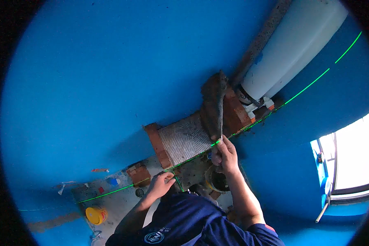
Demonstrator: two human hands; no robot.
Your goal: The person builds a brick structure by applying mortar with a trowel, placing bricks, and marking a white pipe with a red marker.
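My right hand (227,156) is closed on the lower end of a dark, rough-faced slab (212,106), seen almost edge-on with a thin pale edge. The slab stands tilted up over a ledge, at the right end of a grey patch with combed ridges (184,139) like spread adhesive. My left hand (161,184) hangs low to the left, near the lower corner of the reddish-brown brick-like strip (157,144) that borders the patch. Its fingers are curled together; whether anything is between them is hidden.
A thick white pipe (291,45) rises on the right, with white fittings (256,108) at its foot. A bright green laser line (307,89) crosses ledge and wall. Below stand a bucket (218,180) and a yellow tub (96,215). A window (356,151) is at far right.
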